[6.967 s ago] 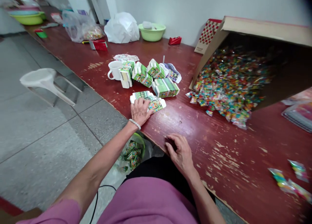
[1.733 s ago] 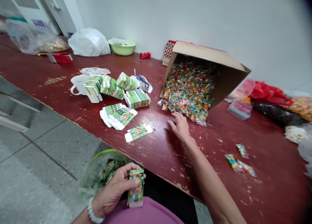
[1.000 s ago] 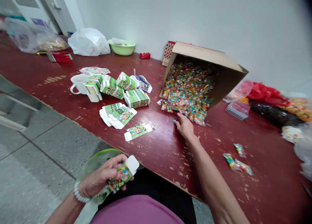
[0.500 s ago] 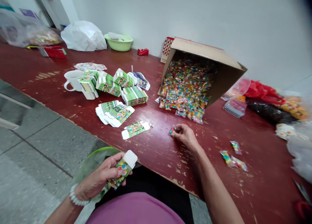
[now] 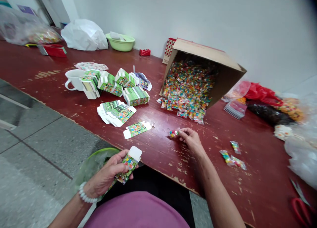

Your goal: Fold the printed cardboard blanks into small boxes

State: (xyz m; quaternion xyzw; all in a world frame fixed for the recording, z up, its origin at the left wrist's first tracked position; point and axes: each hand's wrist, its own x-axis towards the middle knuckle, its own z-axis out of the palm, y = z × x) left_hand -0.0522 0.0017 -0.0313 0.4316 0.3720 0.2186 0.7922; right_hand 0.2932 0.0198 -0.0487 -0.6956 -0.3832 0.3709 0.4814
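My left hand is wrapped round a small green printed box, its white end flap standing up, over my lap at the table's front edge. Between the thumb and fingers of my right hand is a clear wrapped candy packet with coloured pieces, just over the red tabletop. A flat green carton lies to the left of that packet. Behind it is a fanned pile of flat cartons. A tipped cardboard box spills many candy packets toward me.
Banded carton bundles stand beside a white mug. Three loose candy packets lie at the right, near red-handled scissors. A green basin and white bag sit at the back. Below the table edge is a green-rimmed bin.
The candy packet in my right hand has come up and now shows more plainly at my fingertips. My left hand with the box has moved slightly up and right.
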